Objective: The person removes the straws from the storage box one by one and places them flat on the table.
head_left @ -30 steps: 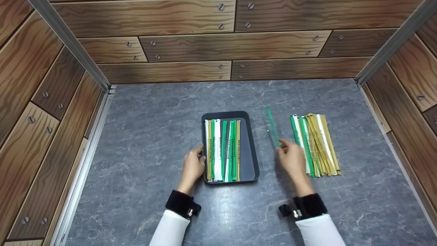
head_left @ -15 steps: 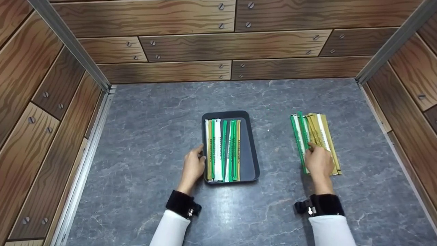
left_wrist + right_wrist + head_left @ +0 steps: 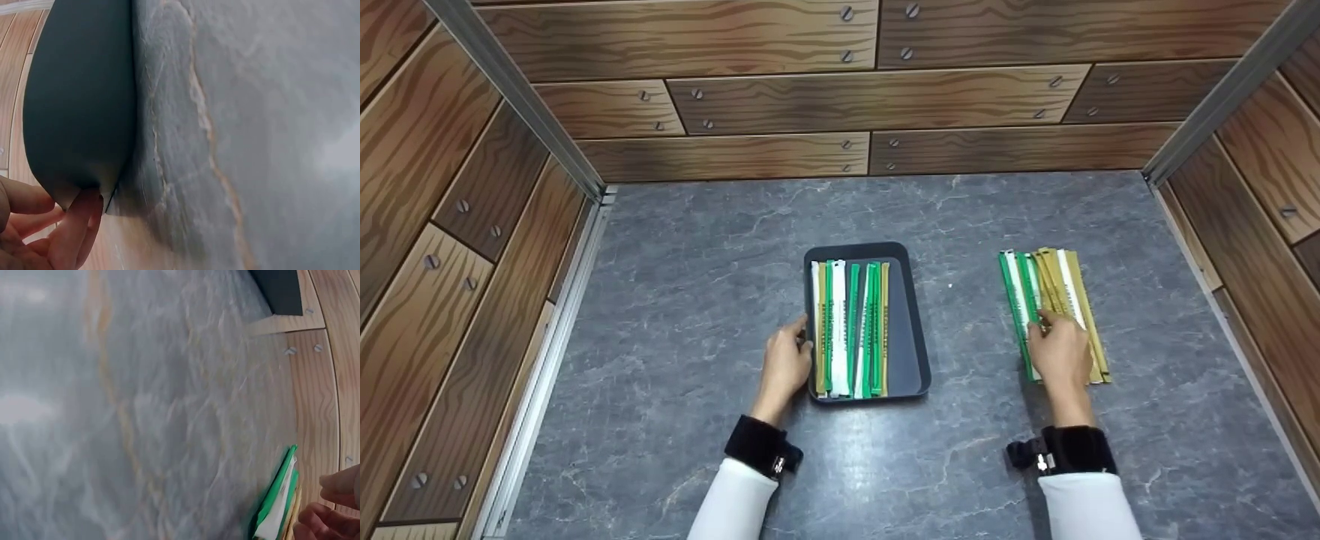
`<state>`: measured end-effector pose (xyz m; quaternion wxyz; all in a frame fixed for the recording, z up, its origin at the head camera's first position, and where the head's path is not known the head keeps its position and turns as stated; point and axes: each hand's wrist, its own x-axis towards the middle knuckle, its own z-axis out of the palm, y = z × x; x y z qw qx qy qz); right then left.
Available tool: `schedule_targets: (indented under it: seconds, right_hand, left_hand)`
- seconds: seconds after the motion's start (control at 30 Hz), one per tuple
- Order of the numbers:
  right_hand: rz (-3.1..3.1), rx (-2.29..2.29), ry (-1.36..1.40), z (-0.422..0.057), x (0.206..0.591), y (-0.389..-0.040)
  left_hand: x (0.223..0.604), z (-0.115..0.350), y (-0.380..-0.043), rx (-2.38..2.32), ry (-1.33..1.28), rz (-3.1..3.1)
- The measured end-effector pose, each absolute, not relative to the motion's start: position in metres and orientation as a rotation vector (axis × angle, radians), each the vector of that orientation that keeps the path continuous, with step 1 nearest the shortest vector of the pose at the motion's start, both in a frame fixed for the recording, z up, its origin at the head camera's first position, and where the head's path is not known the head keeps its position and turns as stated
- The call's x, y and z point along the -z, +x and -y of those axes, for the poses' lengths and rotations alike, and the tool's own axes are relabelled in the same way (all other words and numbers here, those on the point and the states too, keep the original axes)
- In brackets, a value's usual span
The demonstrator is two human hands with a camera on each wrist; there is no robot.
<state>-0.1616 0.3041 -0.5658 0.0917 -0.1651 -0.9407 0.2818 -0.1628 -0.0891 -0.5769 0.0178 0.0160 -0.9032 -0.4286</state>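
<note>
Plank-patterned walls rise beyond tray and packets.

White sleeves are ending behind the grip; just ahead, black wristbands are carrying small black mounts with silvery fittings.

On the surface, packets lie in a tray; right of it lies a packet pile; behind both, a wall.

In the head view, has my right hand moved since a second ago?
Yes. Judged against the fixed right wall, your right hand has moved rightward, closer to that wall, from beside the packet pile to over it.
</note>
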Motion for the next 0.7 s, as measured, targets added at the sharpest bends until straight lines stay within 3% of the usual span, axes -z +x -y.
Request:
schedule_targets:
  seconds: [0.37, 0.7]
  right_hand:
    - [2.66, -1.051, -0.318, -0.274, 0.56, -0.163]
    - [2.664, -1.243, -0.146, -0.236, 0.56, -0.161]
  left_hand:
    - [0.571, 0.065, -0.159, 0.872, -0.148, 2.654]
    - [0.574, 0.027, -0.157, 0.845, -0.369, 2.866]
